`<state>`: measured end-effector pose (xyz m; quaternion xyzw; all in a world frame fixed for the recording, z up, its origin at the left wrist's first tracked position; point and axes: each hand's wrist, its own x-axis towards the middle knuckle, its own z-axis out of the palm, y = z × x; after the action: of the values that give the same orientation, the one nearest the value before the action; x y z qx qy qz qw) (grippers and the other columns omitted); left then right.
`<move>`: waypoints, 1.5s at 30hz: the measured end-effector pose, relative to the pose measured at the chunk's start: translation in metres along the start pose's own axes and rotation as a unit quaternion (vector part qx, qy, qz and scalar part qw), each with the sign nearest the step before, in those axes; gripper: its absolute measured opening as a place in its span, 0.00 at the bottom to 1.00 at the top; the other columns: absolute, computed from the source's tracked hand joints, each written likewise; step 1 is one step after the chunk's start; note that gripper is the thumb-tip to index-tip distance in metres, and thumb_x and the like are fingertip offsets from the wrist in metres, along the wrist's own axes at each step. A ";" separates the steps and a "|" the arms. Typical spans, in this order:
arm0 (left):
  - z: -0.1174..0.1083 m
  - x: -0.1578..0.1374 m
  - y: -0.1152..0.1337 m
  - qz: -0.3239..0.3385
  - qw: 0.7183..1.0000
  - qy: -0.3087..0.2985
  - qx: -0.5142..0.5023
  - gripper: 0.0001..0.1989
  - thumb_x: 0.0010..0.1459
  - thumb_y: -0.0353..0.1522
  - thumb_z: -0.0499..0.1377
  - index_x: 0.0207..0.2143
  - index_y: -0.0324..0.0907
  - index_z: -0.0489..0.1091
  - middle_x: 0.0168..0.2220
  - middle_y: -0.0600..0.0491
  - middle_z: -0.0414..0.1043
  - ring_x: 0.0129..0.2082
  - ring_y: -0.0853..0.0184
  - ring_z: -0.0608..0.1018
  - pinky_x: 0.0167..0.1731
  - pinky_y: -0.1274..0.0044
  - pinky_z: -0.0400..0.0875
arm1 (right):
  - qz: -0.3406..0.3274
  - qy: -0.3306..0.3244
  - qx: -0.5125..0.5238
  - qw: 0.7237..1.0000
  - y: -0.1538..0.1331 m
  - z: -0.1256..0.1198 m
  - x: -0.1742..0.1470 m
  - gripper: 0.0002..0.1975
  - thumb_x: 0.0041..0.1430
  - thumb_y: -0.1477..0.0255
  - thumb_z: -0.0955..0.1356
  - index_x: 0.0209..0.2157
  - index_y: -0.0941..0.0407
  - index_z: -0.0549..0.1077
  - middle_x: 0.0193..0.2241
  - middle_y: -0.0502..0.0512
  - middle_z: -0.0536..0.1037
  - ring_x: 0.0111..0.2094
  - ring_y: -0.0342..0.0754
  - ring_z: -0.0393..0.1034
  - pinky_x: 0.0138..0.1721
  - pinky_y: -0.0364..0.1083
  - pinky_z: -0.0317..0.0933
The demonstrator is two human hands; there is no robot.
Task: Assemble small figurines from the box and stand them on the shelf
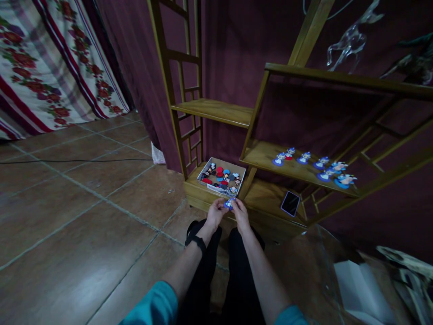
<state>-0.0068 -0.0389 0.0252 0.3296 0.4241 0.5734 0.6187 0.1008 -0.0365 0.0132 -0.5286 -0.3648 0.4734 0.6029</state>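
Between my fingers is a small figurine with a purple-blue base and a pale body. My left hand pinches it from one side and my right hand from the other. Just beyond my hands a shallow cardboard box sits on the low shelf, with several small figurines in red, blue, black and white lying jumbled in it. Higher up on the right, several figurines stand on a wooden shelf, most of them on purple or blue bases.
A dark-screened tablet or phone lies on the lower shelf. The wooden shelf frame rises at the left. A clear glass animal stands on the top shelf. A white folded sheet or box is on the floor at right.
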 end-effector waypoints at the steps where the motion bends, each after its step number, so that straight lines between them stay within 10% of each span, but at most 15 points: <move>1: 0.000 0.000 0.000 0.000 1.000 0.007 0.001 0.23 0.35 0.24 0.66 0.38 0.38 0.67 0.22 0.58 0.70 0.24 0.72 0.73 0.31 0.78 0.66 | 0.000 -0.007 0.000 1.000 -0.001 0.000 0.000 0.22 0.45 0.57 0.68 0.41 0.53 0.74 0.40 0.53 0.77 0.42 0.51 0.69 0.40 0.46 0.64; 45: -0.005 0.005 0.011 -0.116 0.988 0.008 -0.101 0.13 0.40 0.22 0.65 0.33 0.35 0.72 0.28 0.48 0.75 0.25 0.71 0.76 0.29 0.80 0.71 | 0.001 -0.074 0.042 0.996 -0.015 0.004 -0.017 0.18 0.43 0.64 0.70 0.39 0.54 0.74 0.40 0.53 0.77 0.43 0.52 0.69 0.46 0.50 0.63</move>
<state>-0.0157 -0.0333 0.0320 0.2093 0.4039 0.5404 0.7079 0.0946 -0.0516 0.0298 -0.4671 -0.3873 0.5266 0.5953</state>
